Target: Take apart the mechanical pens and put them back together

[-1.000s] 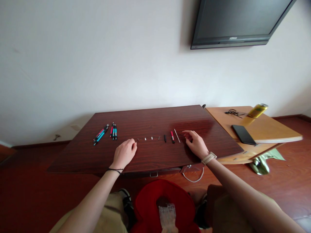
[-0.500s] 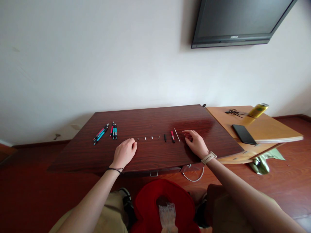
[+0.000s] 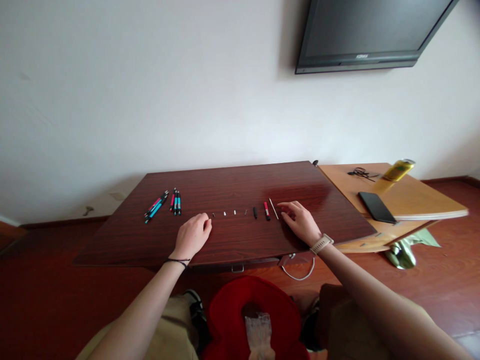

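Observation:
A row of pen parts lies across the dark wooden table: a tiny metal piece (image 3: 213, 215), two small white pieces (image 3: 235, 212), a thin spring-like piece (image 3: 245, 212), a black pen part (image 3: 255, 213), a pink-and-black pen barrel (image 3: 266, 211) and a slim white refill (image 3: 274, 209). At the row's left end my left hand (image 3: 193, 235) rests on the tabletop, its fingers curled in and no object showing in it. Just right of the refill is my right hand (image 3: 300, 221), fingers apart and empty, the forefinger reaching towards the refill; contact is not clear.
Several pink and blue pens (image 3: 156, 206) lie in two groups on the table's left (image 3: 120, 245). On the lighter side table (image 3: 431, 197) are a black phone (image 3: 377, 207), a dark cable (image 3: 362, 173) and a yellow can (image 3: 399, 170). A television (image 3: 367, 35) hangs above.
My right hand has shifted slightly left, its fingertips now closer to the refill. My left hand and the parts in the row have stayed where they were.

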Available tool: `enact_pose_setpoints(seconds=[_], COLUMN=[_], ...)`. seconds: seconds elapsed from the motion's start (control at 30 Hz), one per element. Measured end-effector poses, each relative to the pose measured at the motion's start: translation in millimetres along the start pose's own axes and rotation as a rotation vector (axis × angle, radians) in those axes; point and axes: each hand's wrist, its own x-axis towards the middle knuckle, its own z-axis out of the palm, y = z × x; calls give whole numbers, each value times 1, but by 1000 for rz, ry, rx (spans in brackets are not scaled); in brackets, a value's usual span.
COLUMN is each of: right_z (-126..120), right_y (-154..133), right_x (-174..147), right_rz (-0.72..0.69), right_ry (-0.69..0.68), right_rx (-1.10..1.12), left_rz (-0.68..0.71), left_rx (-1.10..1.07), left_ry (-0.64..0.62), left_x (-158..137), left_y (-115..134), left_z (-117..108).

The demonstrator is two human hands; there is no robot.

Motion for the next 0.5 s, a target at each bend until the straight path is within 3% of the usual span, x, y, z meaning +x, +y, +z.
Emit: enact_pose_setpoints(seconds=[0.17, 0.5], right_z=[4, 6], right_y=[-1, -3], right_x=[1, -1], right_rz=[-151, -162], right_ry=[-128, -127], right_rx=[-106, -177], left_rz=[1, -8], left_rx=[5, -2], left_ry=[-11, -14], left_x=[1, 0], left_y=[-1, 0], left_z=[0, -1])
